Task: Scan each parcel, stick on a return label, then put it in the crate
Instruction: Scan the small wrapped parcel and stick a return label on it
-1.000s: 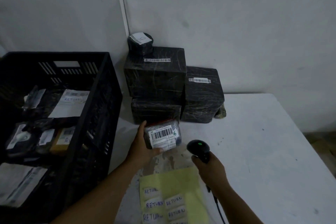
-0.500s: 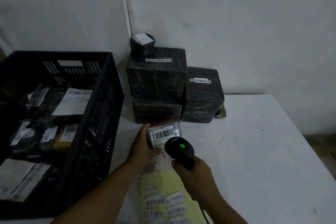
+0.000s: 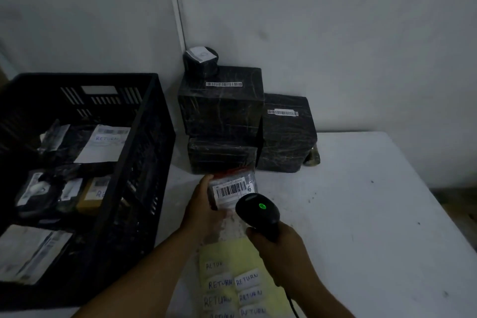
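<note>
Left hand grips a small parcel from its left side, fingers curled round the edge, holding it just above the white table, barcode side up. Right hand is wrapped round the handle of a black scanner; scanner head sits just right of and below the barcode, green light on top lit, cable running off the bottom edge.

Parcel: clear wrap, dark contents, a red strip along the far edge, white barcode sticker on top with a handwritten mark at its right end. Can't see a return label on it.

Below the hands: a yellow sheet flat on the table carrying white stickers hand-lettered "RETURN", two columns.

Just behind the parcel: stack of black-wrapped boxes against the wall, two with barcode strips on top, plus a small black round package on the tallest one.

Left: black slatted crate on the table. Inside, several dark-bagged parcels, one with a white sheet marked "RETURN", a yellowish box partly lettered, white paperwork near the front corner. Contents otherwise too dark to sort out.
</note>
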Motion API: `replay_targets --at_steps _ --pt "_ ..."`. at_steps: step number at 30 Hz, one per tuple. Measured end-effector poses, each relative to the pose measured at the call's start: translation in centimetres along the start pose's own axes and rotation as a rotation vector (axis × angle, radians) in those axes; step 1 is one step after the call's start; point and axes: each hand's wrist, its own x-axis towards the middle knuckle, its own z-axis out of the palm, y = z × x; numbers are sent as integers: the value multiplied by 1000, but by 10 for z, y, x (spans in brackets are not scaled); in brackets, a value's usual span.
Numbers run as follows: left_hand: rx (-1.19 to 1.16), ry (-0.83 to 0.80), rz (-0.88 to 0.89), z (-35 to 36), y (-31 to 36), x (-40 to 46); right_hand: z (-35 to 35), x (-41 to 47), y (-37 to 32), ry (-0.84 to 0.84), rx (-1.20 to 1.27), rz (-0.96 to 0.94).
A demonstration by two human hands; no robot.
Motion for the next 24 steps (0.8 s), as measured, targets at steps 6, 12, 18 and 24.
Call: replay_targets --at_steps 6,12,18,24 --pt "-18 -11 8 0 3 -4 -3 -3 0 16 0 14" --pt "7 7 1 0 6 -8 -5 -5 2 15 -12 7" --pt "3 -1 -9 1 5 -8 -8 -8 3 16 -25 3" --pt "-17 -15 0 0 5 -6 -8 -7 10 7 -31 2"
